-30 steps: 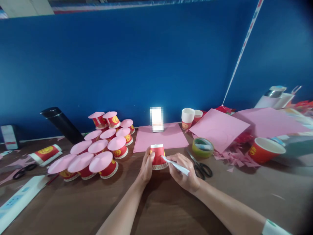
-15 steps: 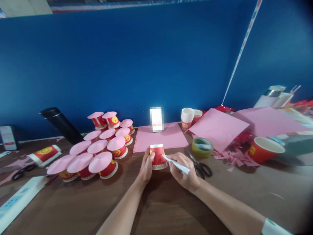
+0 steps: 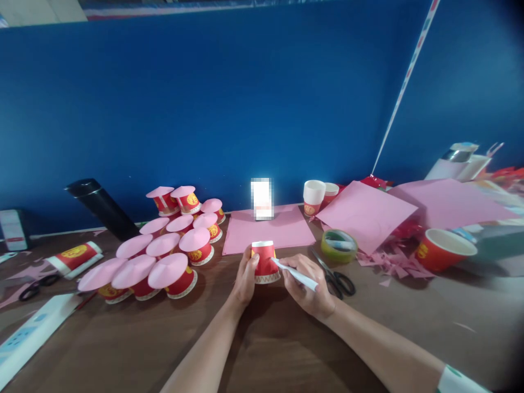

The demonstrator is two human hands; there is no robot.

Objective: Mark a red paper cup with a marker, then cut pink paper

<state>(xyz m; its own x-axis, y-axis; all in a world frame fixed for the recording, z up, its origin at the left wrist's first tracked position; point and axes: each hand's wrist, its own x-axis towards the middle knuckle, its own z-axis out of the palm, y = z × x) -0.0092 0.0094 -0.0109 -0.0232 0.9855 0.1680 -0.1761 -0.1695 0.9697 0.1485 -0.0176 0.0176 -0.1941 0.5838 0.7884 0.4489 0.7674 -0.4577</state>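
A red paper cup (image 3: 265, 265) is upside down in front of me, its white patterned rim at the bottom. My left hand (image 3: 246, 275) is closed round the cup's left side. In my right hand (image 3: 307, 284) is a white pen (image 3: 301, 277), its tip at the cup's front. Behind the cup lies a stack of pink paper (image 3: 245, 232). On the left stand several red cups with pink cone tops (image 3: 170, 270). Black-handled scissors (image 3: 343, 284) rest just right of my right hand.
A lit phone (image 3: 262, 199) stands at the blue wall. Green tape (image 3: 339, 246), pink sheets (image 3: 364, 210), paper scraps (image 3: 397, 265) and a red cup (image 3: 444, 250) lie right. Left are a black bottle (image 3: 102, 207), a tipped cup (image 3: 77, 258) and a power strip (image 3: 35, 338).
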